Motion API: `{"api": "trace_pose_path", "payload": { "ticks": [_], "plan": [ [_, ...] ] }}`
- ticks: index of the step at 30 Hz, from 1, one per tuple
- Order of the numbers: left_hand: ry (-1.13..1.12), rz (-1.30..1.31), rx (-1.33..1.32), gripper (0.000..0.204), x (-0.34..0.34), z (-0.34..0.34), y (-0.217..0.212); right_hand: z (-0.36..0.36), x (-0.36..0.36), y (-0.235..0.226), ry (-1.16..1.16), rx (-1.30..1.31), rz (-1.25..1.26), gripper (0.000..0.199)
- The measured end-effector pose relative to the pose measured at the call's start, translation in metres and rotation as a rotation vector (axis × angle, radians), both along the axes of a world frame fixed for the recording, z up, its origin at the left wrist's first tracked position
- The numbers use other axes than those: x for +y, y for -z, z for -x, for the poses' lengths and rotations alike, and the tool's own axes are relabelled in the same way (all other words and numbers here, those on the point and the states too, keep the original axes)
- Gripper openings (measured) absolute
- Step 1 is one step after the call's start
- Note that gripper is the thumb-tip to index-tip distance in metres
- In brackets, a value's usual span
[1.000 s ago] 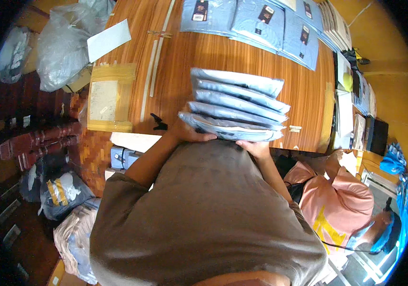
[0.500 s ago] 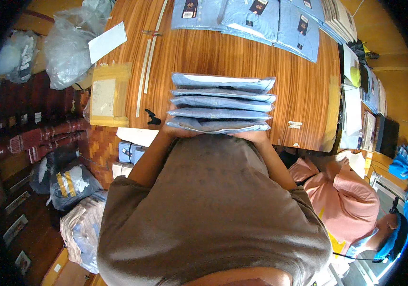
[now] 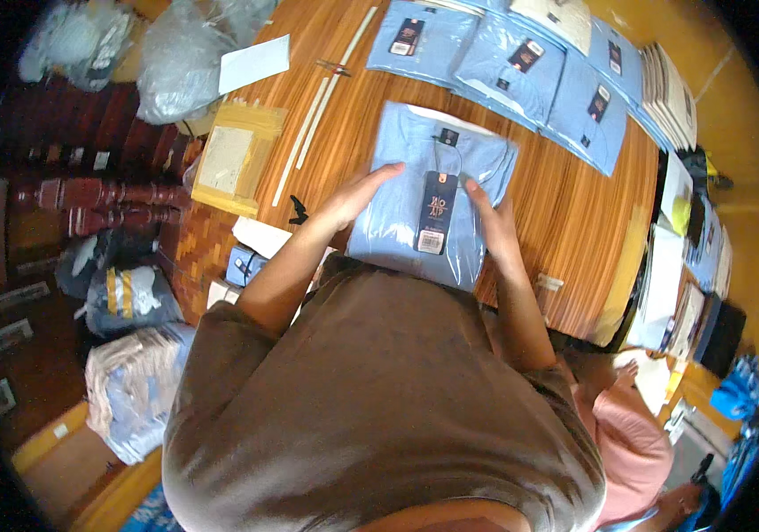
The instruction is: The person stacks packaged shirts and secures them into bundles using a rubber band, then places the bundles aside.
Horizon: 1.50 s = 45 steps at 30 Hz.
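A folded light-blue shirt (image 3: 397,222) in a clear plastic bag lies face up at the front edge of the table, with a dark hang tag (image 3: 437,213) on a string over its middle. My left hand (image 3: 366,193) grips its left side, thumb on top and the other fingers hidden underneath. On the opposite side my right hand (image 3: 496,222) holds the edge the same way, its thumb near the tag's string. Anything under this top bag is hidden from view.
More bagged blue shirts (image 3: 508,75) lie in rows along the table's far side, beside a stack of pale garments (image 3: 667,97). Small snips (image 3: 333,68), a black clip-like item (image 3: 298,210) and a taped card (image 3: 224,160) are to the left. Another person in a pink top (image 3: 632,439) is at right.
The several bagged shirts stood on edge between my hands; now a bag faces up, tag showing. Both hands moved from the near lower edge up to the sides. The view has turned.
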<state>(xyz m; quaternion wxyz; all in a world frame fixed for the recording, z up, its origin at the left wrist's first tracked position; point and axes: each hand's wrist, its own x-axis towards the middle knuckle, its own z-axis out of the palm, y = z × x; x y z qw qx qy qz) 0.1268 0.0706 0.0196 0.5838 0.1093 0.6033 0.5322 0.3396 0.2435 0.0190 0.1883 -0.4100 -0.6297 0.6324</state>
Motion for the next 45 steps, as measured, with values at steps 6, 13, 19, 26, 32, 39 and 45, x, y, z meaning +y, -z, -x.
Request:
{"api": "trace_pose_path", "payload": {
  "ticks": [6, 13, 19, 26, 32, 39, 45],
  "plan": [
    [0.021, -0.118, 0.110, 0.061, 0.019, 0.003, 0.034, 0.005, 0.006, 0.039, 0.002, -0.034, 0.218, 0.085],
    [0.299, 0.261, 0.543, 0.087, 0.011, 0.037, 0.030, 0.012, 0.010, 0.042, 0.090, -0.022, 0.141, 0.088],
    [-0.306, 0.009, 0.925, 0.029, -0.152, 0.164, 0.016, -0.056, -0.027, 0.026, 0.414, -0.311, -0.121, 0.081],
    [-0.257, 0.125, 0.789, 0.017, -0.349, 0.357, 0.167, -0.085, -0.056, 0.009, 0.474, -0.542, -0.615, 0.053],
    [0.483, 0.507, 1.370, 0.021, -0.317, 0.379, 0.154, -0.058, -0.081, -0.030, 0.316, -0.540, -0.951, 0.046],
    [0.154, 0.369, 1.012, 0.024, -0.325, 0.396, 0.063, -0.044, -0.090, -0.047, 0.276, -0.617, -1.029, 0.046],
    [-0.034, 0.239, 0.884, 0.030, -0.346, 0.394, 0.042, -0.042, -0.068, -0.045, 0.161, -0.646, -1.001, 0.055]
  ]
}}
